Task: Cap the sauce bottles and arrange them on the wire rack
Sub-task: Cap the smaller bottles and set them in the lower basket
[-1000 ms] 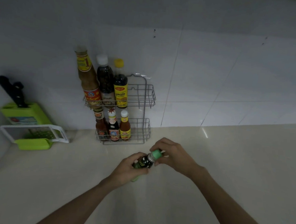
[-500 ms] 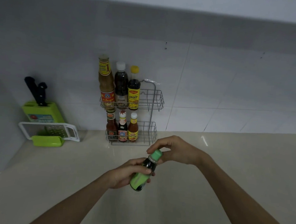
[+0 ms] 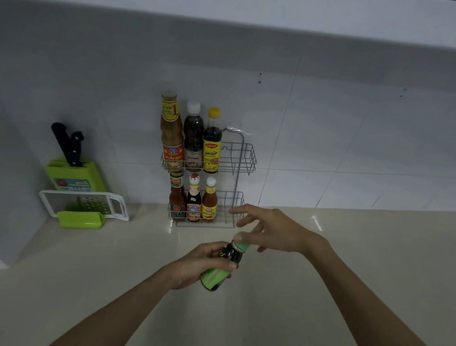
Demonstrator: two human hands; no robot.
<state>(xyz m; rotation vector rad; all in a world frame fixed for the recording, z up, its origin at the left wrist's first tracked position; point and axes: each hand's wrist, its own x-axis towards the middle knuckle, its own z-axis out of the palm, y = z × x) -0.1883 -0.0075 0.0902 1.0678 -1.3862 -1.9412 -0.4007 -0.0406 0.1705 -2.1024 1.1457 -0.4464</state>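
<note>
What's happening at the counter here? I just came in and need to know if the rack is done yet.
Not quite. A person's left hand holds a dark sauce bottle with a green label, tilted, above the counter. The right hand is at its green cap, fingers spread. The wire rack against the wall already holds three tall bottles on the upper shelf and three small ones on the lower, with free room at the right of both shelves.

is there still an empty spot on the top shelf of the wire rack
Yes, the three tall bottles crowd the left of the wire rack's top shelf, leaving its right end bare.
</note>
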